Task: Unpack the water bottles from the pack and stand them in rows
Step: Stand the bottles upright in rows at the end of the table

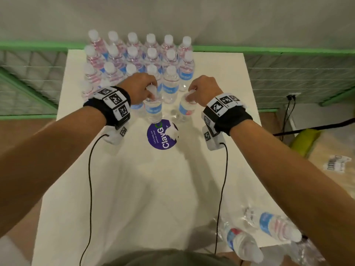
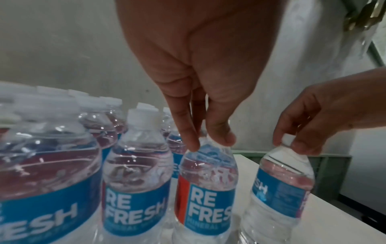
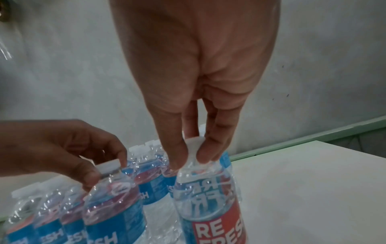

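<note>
Several clear water bottles (image 1: 132, 54) with blue labels and white caps stand in rows at the far end of the white table (image 1: 134, 189). My left hand (image 1: 142, 89) pinches the cap of an upright bottle (image 1: 153, 110) in the front row; its fingertips (image 2: 192, 145) sit on that bottle (image 2: 206, 189). My right hand (image 1: 203, 91) pinches the cap of another upright bottle (image 1: 185, 110) just to the right, also seen as the bottle (image 3: 208, 198) in the right wrist view. Two more bottles (image 1: 276, 225) lie in torn clear wrap at the near right corner.
A round purple sticker (image 1: 162, 136) lies on the table just in front of the held bottles. Green rails (image 1: 269, 49) and a grey wall run behind the table. A black cable (image 1: 307, 129) and wrappers lie on the floor at right.
</note>
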The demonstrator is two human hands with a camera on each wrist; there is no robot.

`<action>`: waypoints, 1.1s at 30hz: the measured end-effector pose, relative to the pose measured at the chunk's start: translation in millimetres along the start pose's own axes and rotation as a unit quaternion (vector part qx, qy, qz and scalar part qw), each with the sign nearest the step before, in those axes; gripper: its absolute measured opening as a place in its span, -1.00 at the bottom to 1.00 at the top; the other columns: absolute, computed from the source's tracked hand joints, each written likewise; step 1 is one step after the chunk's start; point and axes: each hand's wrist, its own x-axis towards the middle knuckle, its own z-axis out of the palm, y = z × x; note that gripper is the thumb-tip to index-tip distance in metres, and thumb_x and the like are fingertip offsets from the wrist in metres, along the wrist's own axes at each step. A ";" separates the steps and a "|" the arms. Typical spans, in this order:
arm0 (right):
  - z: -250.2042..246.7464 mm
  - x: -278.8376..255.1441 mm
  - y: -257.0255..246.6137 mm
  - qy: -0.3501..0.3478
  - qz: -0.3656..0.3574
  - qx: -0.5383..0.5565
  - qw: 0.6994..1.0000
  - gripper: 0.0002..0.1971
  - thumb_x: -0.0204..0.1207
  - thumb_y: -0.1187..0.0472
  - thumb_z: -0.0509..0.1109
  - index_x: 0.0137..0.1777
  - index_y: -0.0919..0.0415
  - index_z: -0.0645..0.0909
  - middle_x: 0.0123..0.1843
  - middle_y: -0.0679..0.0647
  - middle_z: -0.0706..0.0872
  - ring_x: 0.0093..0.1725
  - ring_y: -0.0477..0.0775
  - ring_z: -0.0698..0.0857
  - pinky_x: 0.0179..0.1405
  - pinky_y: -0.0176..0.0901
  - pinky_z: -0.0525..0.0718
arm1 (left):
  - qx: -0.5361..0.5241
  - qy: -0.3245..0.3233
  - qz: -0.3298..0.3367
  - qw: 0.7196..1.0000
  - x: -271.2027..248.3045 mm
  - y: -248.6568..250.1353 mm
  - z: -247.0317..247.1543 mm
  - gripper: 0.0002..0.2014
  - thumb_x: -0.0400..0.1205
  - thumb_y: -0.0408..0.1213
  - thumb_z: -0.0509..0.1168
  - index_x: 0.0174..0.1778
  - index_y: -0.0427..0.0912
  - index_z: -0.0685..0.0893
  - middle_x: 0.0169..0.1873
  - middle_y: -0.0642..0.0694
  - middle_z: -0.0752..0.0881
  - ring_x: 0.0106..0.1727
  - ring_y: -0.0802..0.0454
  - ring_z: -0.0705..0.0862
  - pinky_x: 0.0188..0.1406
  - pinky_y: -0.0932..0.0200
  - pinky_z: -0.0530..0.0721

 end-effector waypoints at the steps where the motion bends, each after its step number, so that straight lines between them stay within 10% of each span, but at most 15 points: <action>1: 1.3 5.7 -3.0 0.001 -0.005 0.002 1.000 -0.68 0.42 0.21 0.48 0.16 0.29 0.68 0.22 0.19 0.68 0.20 0.16 0.65 -0.06 -0.25 0.48 | -0.006 0.001 -0.007 1.000 -0.6 -3.2 -1.9 -0.70 0.53 -0.37 0.39 0.18 -0.27 0.60 0.15 -0.28 0.62 0.13 -0.22 0.59 0.05 0.02 0.51; 9: 10.3 19.0 5.1 -0.050 -0.019 -0.011 0.999 -0.52 0.25 0.34 0.61 0.17 0.18 0.58 0.21 0.22 0.62 0.10 0.19 0.61 -0.07 -0.13 0.49 | 0.038 -0.064 0.028 0.997 -8.1 0.0 8.0 -0.50 0.52 -0.16 0.41 0.38 0.02 0.48 0.27 -0.20 0.48 0.27 -0.17 0.49 0.29 -0.11 0.49; 33: -4.1 24.7 14.8 -0.046 0.002 0.036 0.998 -0.59 0.31 0.21 0.59 0.15 0.19 0.59 0.06 0.20 0.73 -0.18 0.11 0.65 -0.17 -0.09 0.61 | 0.084 -0.038 0.034 0.995 -4.7 1.0 9.4 -0.52 0.51 -0.22 0.43 0.35 -0.10 0.50 0.22 -0.21 0.50 0.23 -0.20 0.52 0.08 -0.09 0.55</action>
